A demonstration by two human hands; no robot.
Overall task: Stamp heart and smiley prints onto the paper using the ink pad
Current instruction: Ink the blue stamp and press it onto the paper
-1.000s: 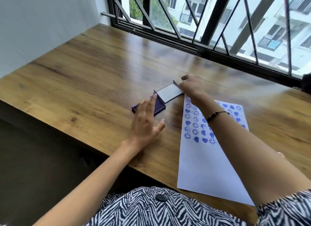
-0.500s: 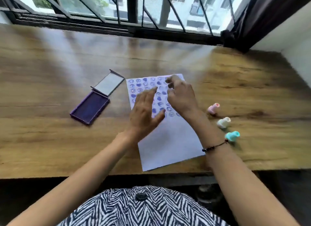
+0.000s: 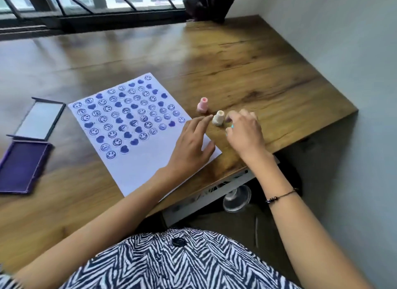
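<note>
Right of centre, the right hand seemingly closes on a turquoise stamp; the left hand, fingers spread, nears the light, rigid cream plastic stamp, best pinched at its waist.

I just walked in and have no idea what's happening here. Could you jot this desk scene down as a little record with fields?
surface: wooden desk by a window
paper: white sheet, upper part filled with blue heart and smiley prints, lower part blank
ink pad: purple, open, left of the paper
stamps: pink stamp and white stamp upright, right of the paper
left hand: open, resting on the paper's right edge
right hand: curled over something turquoise, mostly hidden
</note>
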